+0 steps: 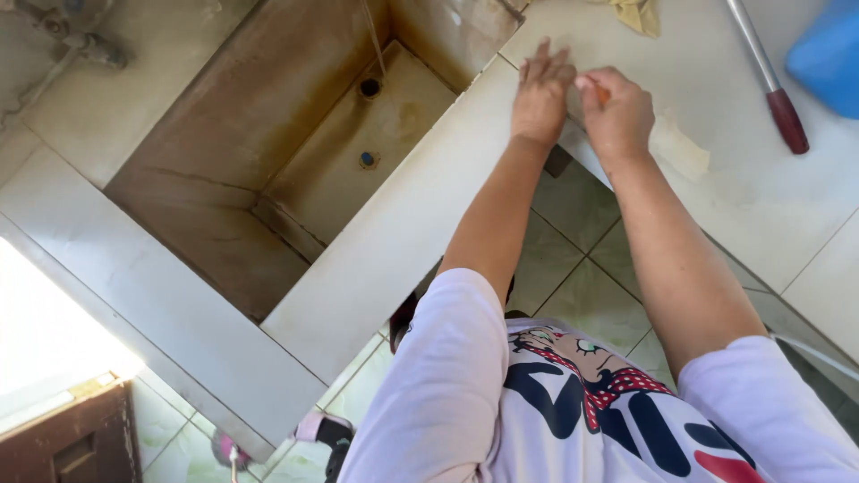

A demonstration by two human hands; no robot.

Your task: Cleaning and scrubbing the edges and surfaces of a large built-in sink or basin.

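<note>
White printed T-shirt [582,402] fills the near view, and beyond it both hands work at the edge of the pale tiled bench [743,206] beside the stained, empty sink basin [295,152]. Left hand [540,94] lies open and flat, bracing; right hand [617,112] is curled around a small orange object [602,91], seemingly mid-scrape, so steady pressure matters next

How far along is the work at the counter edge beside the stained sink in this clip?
Done: little to show; the stained sunken sink basin is dry and empty. In hand: the left hand lies flat on the white tiled counter, while the right hand pinches a small orange object against the edge. Left: a pale patch remains on the counter; the red-handled metal tool and yellow cloth lie untouched.
</note>
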